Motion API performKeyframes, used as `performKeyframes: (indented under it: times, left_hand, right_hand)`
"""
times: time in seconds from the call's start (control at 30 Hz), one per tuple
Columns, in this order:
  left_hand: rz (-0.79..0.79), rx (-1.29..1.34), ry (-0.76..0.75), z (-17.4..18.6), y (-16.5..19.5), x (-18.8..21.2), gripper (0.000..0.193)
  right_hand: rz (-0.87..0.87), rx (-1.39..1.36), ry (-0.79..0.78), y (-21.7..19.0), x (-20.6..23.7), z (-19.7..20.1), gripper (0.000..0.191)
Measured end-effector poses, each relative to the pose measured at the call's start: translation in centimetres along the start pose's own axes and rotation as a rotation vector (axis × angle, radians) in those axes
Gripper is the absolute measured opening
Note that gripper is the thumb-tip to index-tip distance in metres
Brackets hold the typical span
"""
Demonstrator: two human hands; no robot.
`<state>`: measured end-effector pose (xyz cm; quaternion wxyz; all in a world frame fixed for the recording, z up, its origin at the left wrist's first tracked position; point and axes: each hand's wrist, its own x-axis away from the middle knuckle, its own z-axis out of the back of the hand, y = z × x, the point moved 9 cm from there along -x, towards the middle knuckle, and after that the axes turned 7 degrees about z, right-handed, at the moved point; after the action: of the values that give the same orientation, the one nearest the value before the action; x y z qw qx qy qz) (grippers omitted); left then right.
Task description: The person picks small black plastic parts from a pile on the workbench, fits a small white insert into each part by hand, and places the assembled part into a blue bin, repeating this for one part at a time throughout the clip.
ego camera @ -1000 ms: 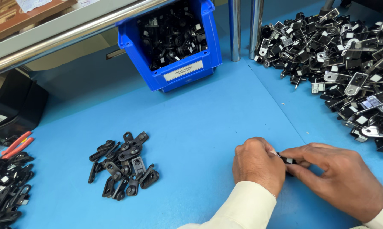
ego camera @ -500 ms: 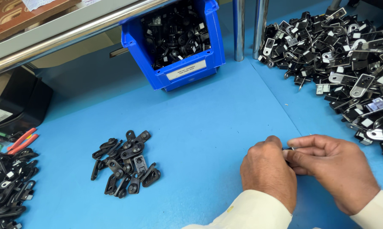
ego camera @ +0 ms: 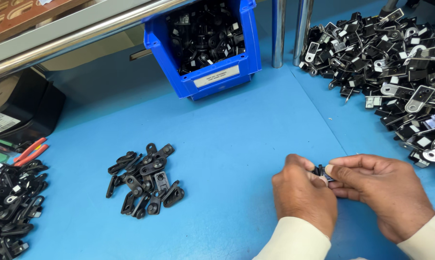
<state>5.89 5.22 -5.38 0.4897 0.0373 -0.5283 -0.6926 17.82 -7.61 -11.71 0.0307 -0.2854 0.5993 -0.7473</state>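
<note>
Your left hand (ego camera: pixel 304 195) and right hand (ego camera: pixel 383 192) meet low at the near right of the blue table (ego camera: pixel 236 139), fingertips pressed together on one small black part (ego camera: pixel 320 171). Both hands pinch it; it sits between your thumbs and forefingers, just clear of the surface.

Risks, as judged from this position:
- The part is held only at the fingertips. If the pinch slackens while you work it, it may drop and slide on the smooth top.
- The large heap of black and silver brackets (ego camera: pixel 395 72) lies close on the far right. A dropped piece, or your right sleeve brushing the heap's near edge, could mix handled and unhandled stock.
- The small pile of black links (ego camera: pixel 145 180) lies well apart to the left; a long reach across raises the chance of scattering it.

Not verifiable:
- Most of the held part is covered by your fingers; its shape, and whether it is one piece or two being joined, cannot be told.
- The blue bin (ego camera: pixel 203 45) is cut off at the top edge.
- A further pile of black parts (ego camera: pixel 10 207) at the near left runs out of frame.
- The red-handled tool (ego camera: pixel 29 150) is partly hidden.
</note>
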Motion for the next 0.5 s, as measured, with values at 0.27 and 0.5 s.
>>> performKeyframes:
  times: [0.27,0.5]
  left_hand:
    - [-0.33,-0.009,0.155,-0.3,1.0,-0.2,0.039]
    - [0.142,0.528,-0.151,-1.0,-2.9,-1.9,0.041]
  right_hand:
    - [0.259,-0.018,-0.068,-1.8,0.3,-1.2,0.025]
    - [-0.12,0.023,-0.123,1.4,-1.0,0.8,0.028]
